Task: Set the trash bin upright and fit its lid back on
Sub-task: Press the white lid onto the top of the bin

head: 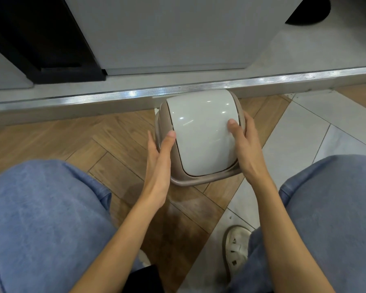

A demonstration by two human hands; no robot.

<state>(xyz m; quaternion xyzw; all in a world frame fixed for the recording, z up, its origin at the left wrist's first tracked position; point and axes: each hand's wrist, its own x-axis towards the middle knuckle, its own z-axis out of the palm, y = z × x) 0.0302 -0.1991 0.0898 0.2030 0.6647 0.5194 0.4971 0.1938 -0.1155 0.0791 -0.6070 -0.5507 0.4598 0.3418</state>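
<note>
The trash bin stands upright on the floor below me, seen from above, so its body is hidden under the lid. The lid has a beige frame (190, 182) and a glossy white swing flap (201, 132) and sits on top of the bin. My left hand (159, 161) presses against the lid's left side, thumb on the frame's edge. My right hand (245, 144) clasps the right side, with the thumb on the white flap and the fingers around the frame.
A raised metal threshold strip (178, 89) runs right behind the bin, with a grey panel (178, 34) and a dark panel (40, 39) beyond. My knees in blue jeans (40, 218) flank the bin. A white shoe (237, 250) rests on pale tiles (304, 127) beside wood flooring (93, 144).
</note>
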